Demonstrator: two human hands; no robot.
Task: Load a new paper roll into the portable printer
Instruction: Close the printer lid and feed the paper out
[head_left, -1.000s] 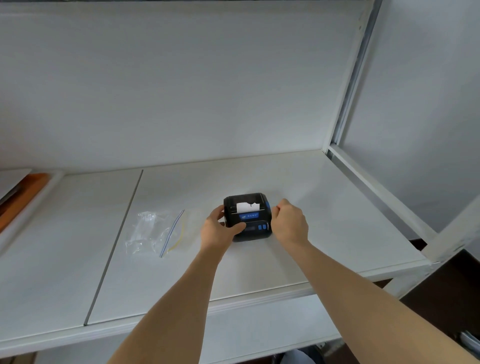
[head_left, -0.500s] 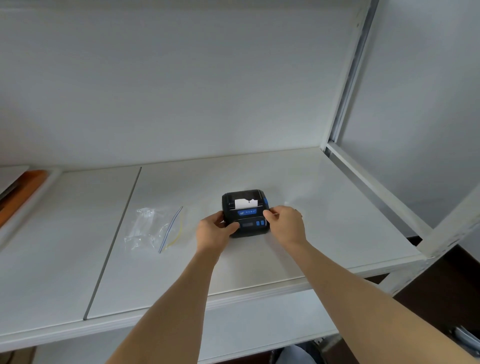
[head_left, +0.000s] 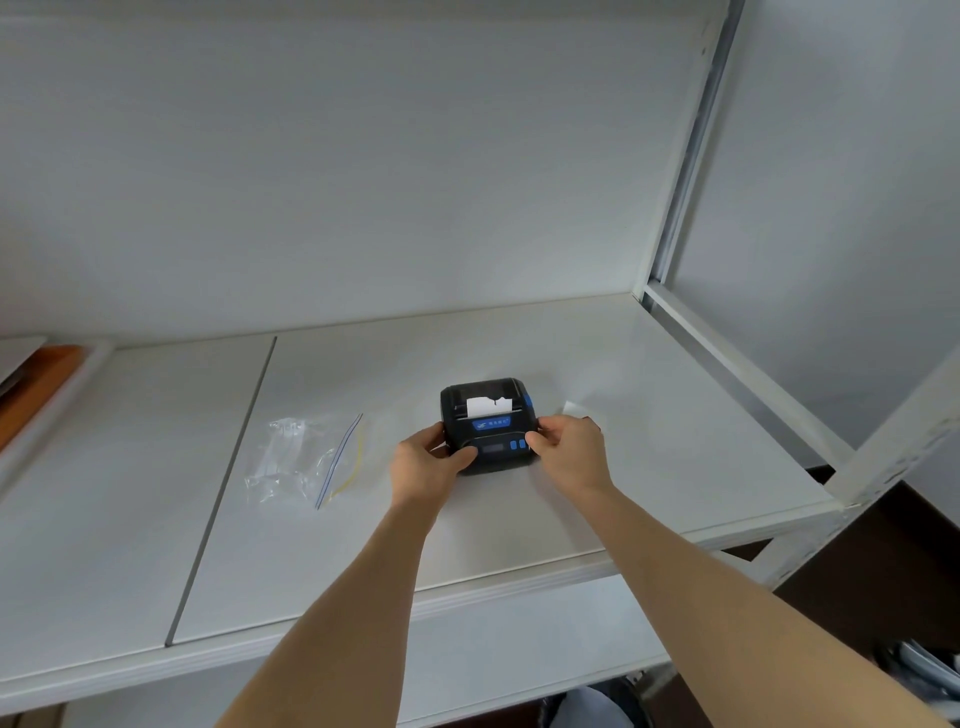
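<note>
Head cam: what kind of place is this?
Probably a storeroom or back office: a white metal rack shelf with a slotted upright against a bare wall, holding only the portable printer and a zip bag.

Both hands (head_left: 501, 460) grip the black printer (head_left: 488, 423) on the white shelf (head_left: 649, 415).

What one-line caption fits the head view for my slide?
Both hands, left hand and right hand, grip a black portable printer with paper showing, beside a plastic bag.
</note>
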